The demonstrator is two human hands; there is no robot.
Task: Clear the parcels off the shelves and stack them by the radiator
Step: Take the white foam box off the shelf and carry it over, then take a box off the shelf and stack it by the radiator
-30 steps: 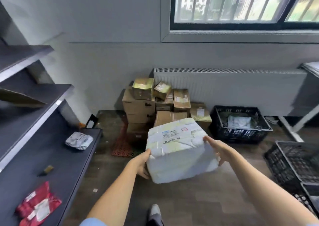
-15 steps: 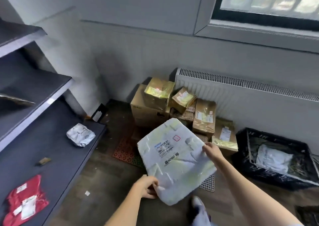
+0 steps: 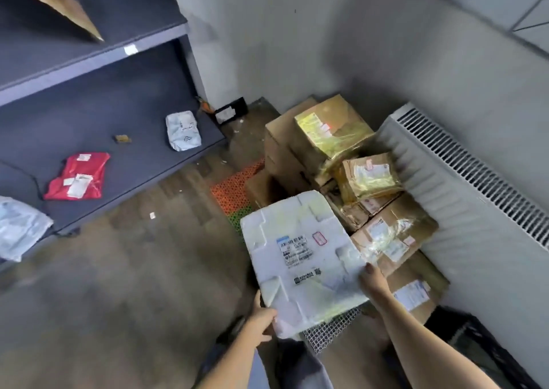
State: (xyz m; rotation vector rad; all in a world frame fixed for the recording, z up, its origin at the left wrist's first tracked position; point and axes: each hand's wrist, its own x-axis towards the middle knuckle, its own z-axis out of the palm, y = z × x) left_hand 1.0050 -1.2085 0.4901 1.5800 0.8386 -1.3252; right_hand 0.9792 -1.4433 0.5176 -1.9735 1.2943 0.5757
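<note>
I hold a white foam parcel (image 3: 300,258) with a printed label low over the floor, right in front of the stack of brown cardboard parcels (image 3: 350,163) beside the white radiator (image 3: 463,186). My left hand (image 3: 263,320) grips its near left corner. My right hand (image 3: 372,278) grips its right edge. On the dark lower shelf (image 3: 98,115) lie a red mailer (image 3: 78,176), a small white bag parcel (image 3: 182,130) and a pale bag (image 3: 20,228) at the left edge. The corner of a brown parcel (image 3: 59,5) shows on the upper shelf.
An orange and green perforated mat (image 3: 234,192) lies on the wooden floor beside the stack, and a metal mesh piece (image 3: 329,329) shows under the foam parcel. A black crate (image 3: 487,347) sits at the lower right. My shoe (image 3: 297,359) is just below the parcel.
I have stepped closer to the stack and the view has swung left and down. The foam parcel has dropped lower, next to the cardboard parcels. Both hands still hold it.
</note>
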